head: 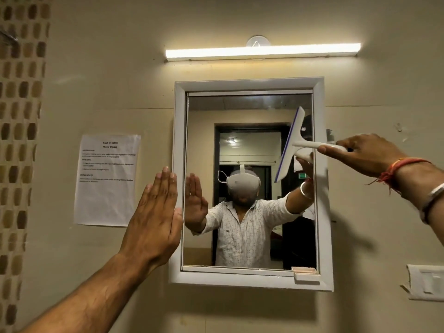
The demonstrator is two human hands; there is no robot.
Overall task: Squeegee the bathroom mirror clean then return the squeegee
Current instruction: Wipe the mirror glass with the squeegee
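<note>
A white-framed bathroom mirror [249,109] hangs on the beige wall at centre. My right hand [362,153] grips the handle of a white squeegee [292,140], whose blue-edged blade stands nearly upright against the glass at the mirror's upper right. My left hand [156,212] is flat, fingers together and pointing up, pressed on the mirror's left frame edge. The glass reflects a person wearing a headset and both arms.
A lit tube light [263,52] runs above the mirror. A printed paper sheet [107,180] is taped to the wall on the left. A white switch plate [426,282] sits at lower right. A small pink-topped ledge [305,272] projects from the frame's bottom right.
</note>
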